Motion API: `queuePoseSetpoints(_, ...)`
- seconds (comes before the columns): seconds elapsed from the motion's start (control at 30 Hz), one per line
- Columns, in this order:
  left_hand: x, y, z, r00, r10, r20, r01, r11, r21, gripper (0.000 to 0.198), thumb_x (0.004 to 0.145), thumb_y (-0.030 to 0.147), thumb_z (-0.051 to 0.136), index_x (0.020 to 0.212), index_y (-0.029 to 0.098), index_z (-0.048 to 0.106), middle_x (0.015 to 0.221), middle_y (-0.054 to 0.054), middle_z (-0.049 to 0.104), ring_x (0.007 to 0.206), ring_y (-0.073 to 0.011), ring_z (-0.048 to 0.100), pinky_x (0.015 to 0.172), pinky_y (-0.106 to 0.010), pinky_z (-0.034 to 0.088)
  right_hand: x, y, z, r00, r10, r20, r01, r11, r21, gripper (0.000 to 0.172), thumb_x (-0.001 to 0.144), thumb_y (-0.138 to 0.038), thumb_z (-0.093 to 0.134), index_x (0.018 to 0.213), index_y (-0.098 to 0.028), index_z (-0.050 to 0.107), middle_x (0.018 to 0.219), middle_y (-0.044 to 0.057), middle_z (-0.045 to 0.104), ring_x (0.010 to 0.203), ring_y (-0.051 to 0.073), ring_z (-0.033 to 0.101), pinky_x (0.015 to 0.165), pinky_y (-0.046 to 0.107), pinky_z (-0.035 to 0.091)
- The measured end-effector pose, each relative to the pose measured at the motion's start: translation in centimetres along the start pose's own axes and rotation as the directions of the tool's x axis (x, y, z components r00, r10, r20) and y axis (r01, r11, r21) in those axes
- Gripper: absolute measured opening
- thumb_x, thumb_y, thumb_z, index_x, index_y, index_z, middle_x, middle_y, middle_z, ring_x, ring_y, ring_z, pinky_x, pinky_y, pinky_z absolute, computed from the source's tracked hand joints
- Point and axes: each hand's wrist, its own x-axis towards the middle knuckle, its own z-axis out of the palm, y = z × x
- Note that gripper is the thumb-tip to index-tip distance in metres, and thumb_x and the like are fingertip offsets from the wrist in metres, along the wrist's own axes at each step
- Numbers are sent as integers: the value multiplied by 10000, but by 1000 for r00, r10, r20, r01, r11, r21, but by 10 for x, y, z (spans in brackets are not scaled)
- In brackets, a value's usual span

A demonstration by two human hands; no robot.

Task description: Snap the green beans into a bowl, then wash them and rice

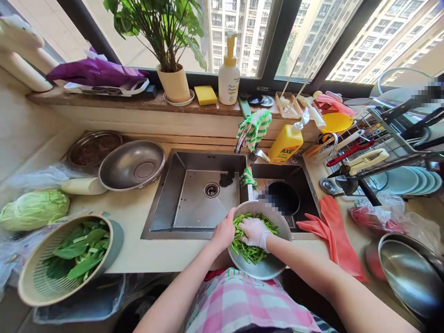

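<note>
Apron (243, 300), 2 hands (255, 232) in 1 steel bowl (274, 263) of greens (248, 252).

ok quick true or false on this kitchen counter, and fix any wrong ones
1. The left hand and right hand are in a steel bowl of cut green vegetables. True.
2. The orange rubber gloves are inside the sink. False: the orange rubber gloves lie on the counter, right of the sink.
3. A yellow sponge sits on the window ledge. True.
4. The cabbage sits in the colander. False: the cabbage lies beside the colander, which holds leafy greens.
</note>
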Motion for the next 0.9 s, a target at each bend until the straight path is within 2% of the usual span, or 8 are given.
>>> queuePoseSetpoints(0.17, 1, -1, -7, 996, 88, 16, -86, 993, -85, 512, 765, 154, 443, 1268, 247, 456, 942, -86, 680, 871, -253, 619, 844, -345, 415, -33, -3, -26, 996, 74, -52, -74, 997, 6, 517, 712, -633, 497, 988, -204, 580, 970, 111, 556, 913, 281, 494, 757, 390, 363)
queuePoseSetpoints(0.23, 1, -2, -7, 994, 108, -1, -106, 981, -161, 499, 761, 167, 471, 1251, 266, 479, 1004, -59, 673, 942, -235, 604, 893, -322, 392, -38, -8, -36, 990, 61, -124, -65, 997, -29, 443, 761, -576, 473, 978, -207, 588, 988, 113, 545, 960, 293, 457, 794, 418, 331)
queuePoseSetpoints(0.33, 1, -3, -6, 992, 128, 2, -125, 970, -208, 475, 775, 208, 495, 1242, 291, 493, 1082, -39, 652, 1019, -228, 579, 936, -306, 361, -27, -16, -43, 979, -52, -199, 42, 998, -54, 346, 834, -434, 421, 1020, -185, 573, 1003, 110, 546, 972, 263, 444, 828, 405, 305)
queuePoseSetpoints(0.47, -2, 1, -7, 995, 102, -10, -102, 988, -117, 468, 803, 259, 491, 1269, 297, 467, 1020, -60, 673, 957, -259, 607, 897, -327, 374, -19, -17, -27, 981, -141, -131, 134, 989, -58, 418, 822, -518, 403, 945, -172, 602, 903, 99, 567, 888, 245, 463, 806, 412, 304)
queuePoseSetpoints(0.57, -5, 5, -9, 997, 78, 9, -78, 997, -5, 457, 835, 277, 443, 1292, 291, 433, 965, -65, 687, 903, -252, 624, 852, -322, 397, -39, -10, -6, 988, -133, -82, 128, 989, -68, 402, 814, -527, 415, 855, -180, 614, 901, 98, 559, 885, 246, 458, 760, 396, 312)
queuePoseSetpoints(0.7, -9, 8, -5, 994, 72, 86, -91, 966, 242, 455, 891, 257, 278, 1340, 258, 349, 1024, -91, 672, 899, -244, 631, 765, -323, 435, -54, -10, 16, 995, -77, -62, 72, 994, -79, 334, 821, -466, 441, 858, -178, 607, 895, 93, 568, 867, 240, 472, 721, 369, 321)
queuePoseSetpoints(0.9, -8, 10, 4, 995, 49, 82, -75, 931, 357, 464, 896, 230, 236, 1353, 220, 316, 1091, -117, 645, 908, -255, 633, 730, -318, 444, -21, -18, 24, 999, 16, -42, -15, 1000, 1, 391, 896, -365, 294, 832, -156, 618, 802, 99, 617, 781, 210, 530, 708, 349, 325)
